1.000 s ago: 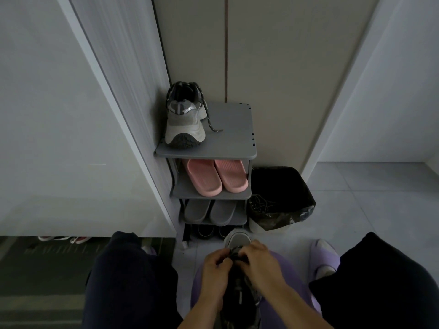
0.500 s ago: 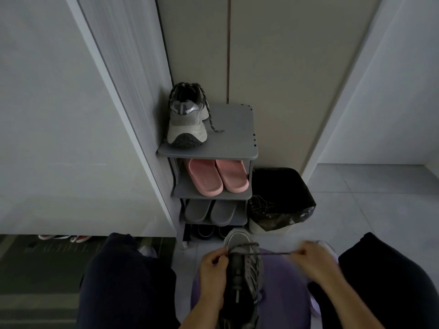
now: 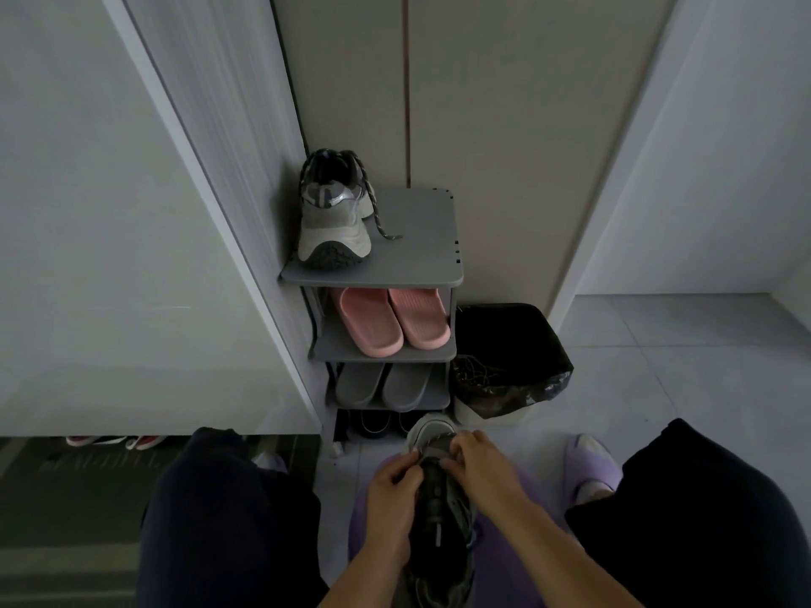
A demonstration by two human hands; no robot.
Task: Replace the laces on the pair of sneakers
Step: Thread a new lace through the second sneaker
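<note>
**Working at the toe eyelets**

The sneaker [image 3: 439,515] lies on a purple stool [image 3: 509,559] between the person's knees, at 6 o'clock in the view, with its toe toward 12. The left hand [image 3: 390,489] curls round its 9 o'clock side. The right hand [image 3: 478,467] curls over the lowest eyelets at about 1 o'clock. Both grip the sneaker. The light is dim, so the right may also pinch a lace end, though I cannot make one out. Its mate [image 3: 333,217] stands laced on the rack [image 3: 421,267] at 11 o'clock, with a bin [image 3: 518,344] at the rack's 3 o'clock.

The job looks about half done. To thread well here, I would hold the tongue flat with the left and feed the tip up from beneath. Then draw both ends level before crossing upward, matching the mate's pattern.
</note>
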